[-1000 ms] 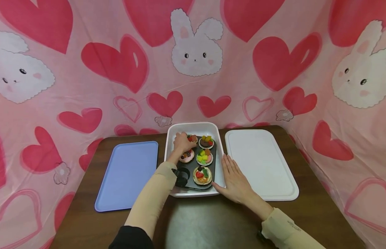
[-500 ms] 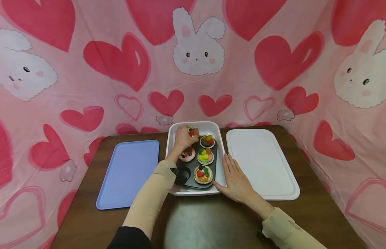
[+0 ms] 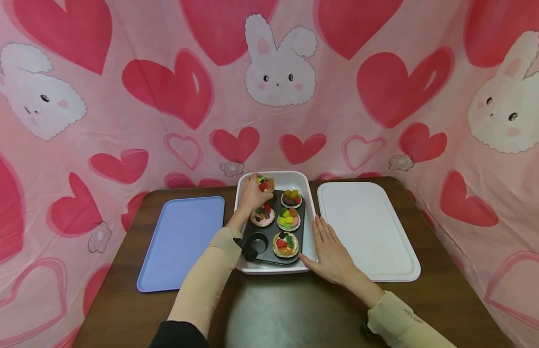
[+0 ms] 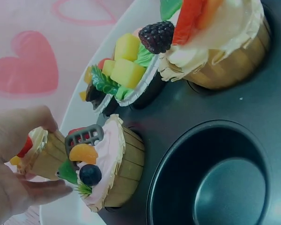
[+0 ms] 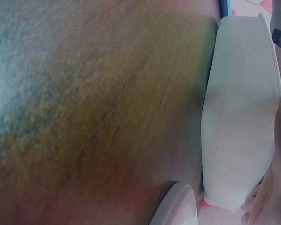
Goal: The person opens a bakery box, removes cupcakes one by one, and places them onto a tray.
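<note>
My left hand [image 3: 251,195] grips a fruit-topped cupcake [image 3: 266,184] by its sides, above the far left of a dark muffin tin [image 4: 178,112]. The tin lies inside a white basin [image 3: 310,200]. Close under that hand sits a pink-cream cupcake [image 4: 114,164] with a blueberry and an orange slice. Along the tin's right column are a chocolate cupcake [image 3: 291,198], a yellow-and-green one [image 3: 289,220] and a cream one [image 3: 285,245]. The near left cup [image 4: 229,192] shows its bare bottom. With straight fingers, my right hand [image 3: 331,253] rests against the basin's right side.
A blue tray [image 3: 182,241] lies left of the basin, and a white tray [image 3: 367,232] lies to its right. All stand on a brown wooden table [image 3: 287,309]. A pink cloth [image 3: 269,121] with hearts and rabbits hangs behind.
My left hand has raised the fruit-topped cupcake from the tin's far left cup and drawn it slightly up and left. The right hand has stayed against the basin.
</note>
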A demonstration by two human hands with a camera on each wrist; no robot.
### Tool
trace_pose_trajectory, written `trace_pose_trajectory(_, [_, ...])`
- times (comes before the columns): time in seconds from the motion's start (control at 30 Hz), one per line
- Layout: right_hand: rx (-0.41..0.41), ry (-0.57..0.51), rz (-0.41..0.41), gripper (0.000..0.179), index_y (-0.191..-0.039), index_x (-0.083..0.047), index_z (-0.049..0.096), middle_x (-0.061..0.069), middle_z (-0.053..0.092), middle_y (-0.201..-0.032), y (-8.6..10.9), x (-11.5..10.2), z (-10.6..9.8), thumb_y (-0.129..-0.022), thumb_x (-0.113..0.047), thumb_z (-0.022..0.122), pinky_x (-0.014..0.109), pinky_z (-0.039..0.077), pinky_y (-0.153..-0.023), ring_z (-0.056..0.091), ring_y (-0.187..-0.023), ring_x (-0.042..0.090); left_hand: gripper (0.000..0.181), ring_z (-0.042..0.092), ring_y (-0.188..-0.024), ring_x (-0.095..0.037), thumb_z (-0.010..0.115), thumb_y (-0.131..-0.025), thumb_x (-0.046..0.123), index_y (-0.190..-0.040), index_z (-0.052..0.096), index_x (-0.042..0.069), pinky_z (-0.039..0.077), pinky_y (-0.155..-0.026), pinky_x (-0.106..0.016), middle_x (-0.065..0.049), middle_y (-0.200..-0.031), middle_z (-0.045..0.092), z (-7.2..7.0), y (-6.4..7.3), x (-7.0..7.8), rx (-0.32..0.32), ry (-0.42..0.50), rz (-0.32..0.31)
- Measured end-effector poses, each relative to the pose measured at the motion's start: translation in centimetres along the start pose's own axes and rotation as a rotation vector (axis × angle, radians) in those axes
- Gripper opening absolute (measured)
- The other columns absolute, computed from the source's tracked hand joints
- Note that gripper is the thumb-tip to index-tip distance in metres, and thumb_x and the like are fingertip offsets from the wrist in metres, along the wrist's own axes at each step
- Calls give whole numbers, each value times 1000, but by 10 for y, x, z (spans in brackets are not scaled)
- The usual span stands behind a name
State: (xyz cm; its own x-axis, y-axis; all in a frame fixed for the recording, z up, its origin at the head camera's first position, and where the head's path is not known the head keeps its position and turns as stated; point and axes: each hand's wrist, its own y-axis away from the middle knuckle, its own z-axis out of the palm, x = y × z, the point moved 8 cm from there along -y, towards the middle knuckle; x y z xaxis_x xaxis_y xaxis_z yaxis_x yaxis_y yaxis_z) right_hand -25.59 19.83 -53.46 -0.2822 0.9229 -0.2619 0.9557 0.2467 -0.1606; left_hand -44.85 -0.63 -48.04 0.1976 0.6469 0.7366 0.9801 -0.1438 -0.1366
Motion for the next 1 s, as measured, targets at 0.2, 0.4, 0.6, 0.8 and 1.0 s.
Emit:
trace_pose_trajectory(0.2, [-16,-12,12,111,-170,10,22,28,21,-181,0,0,2,-98,-61,67,59,25,-138,23,-170,43,75,55,-136,-46,83,-86,8,-152,48,-1,51,-117,-57,-34,-158,42,-2,0,-8,15,100,-17])
trace_pose_trajectory(0.4, [-14,-11,13,110,-170,9,23,28,18,-182,0,0,3,-99,-61,67,59,25,-137,23,-170,43,73,55,-139,-44,85,-86,-1,-149,50,-4,51,-122,-55,-30,-153,53,-7,3,-12,27,280,-19])
trace_pose_trajectory(0.6, [-14,-11,16,109,-170,9,23,28,18,-182,0,0,3,-99,-61,67,59,26,-137,22,-170,43,80,57,-140,-42,84,-86,-3,-155,43,-3,55,-118,-54,-29,-155,52,-8,6,-29,13,427,-116])
trace_pose_trajectory(0.8, [-19,-16,21,109,-170,9,23,28,18,-182,0,0,2,-99,-60,67,60,26,-137,23,-170,43,90,54,-141,-41,84,-88,-1,-163,34,-3,52,-121,-55,-29,-160,45,-10,11,-35,-51,515,-140])
trace_pose_trajectory(1.0, [-19,-18,20,109,-170,9,22,28,18,-182,0,-1,2,-99,-60,68,60,26,-137,23,-170,44,89,55,-138,-36,85,-90,1,-166,39,6,54,-119,-50,-27,-160,48,-15,16,-40,-121,586,-146])
